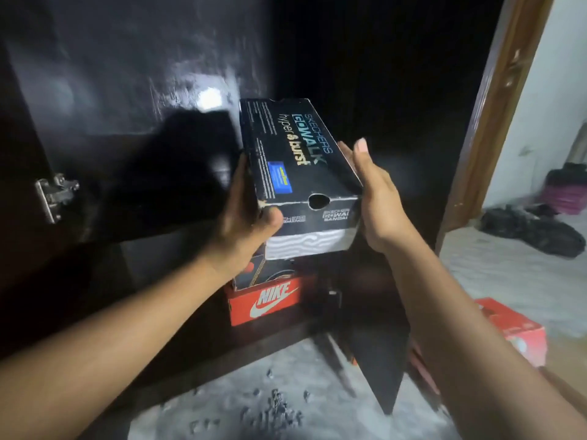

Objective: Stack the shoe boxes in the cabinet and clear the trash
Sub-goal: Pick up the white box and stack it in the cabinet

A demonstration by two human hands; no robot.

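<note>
Head view: we count four shoe boxes and our two hands. The black Skechers box sits between our palms, over a dark printed box, half hidden, which rests on the red Nike box in the cabinet. A fourth, red box lies on the floor, partly behind our forearm. Our left hand grips the near-left corner, thumb on the end face, fingers hidden. Our right hand presses the right side, fingers straight and together.

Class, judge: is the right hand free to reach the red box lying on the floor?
Probably not yet: the right hand presses the Skechers box, which the left hand also grips. Otherwise the red box lies unblocked.
</note>
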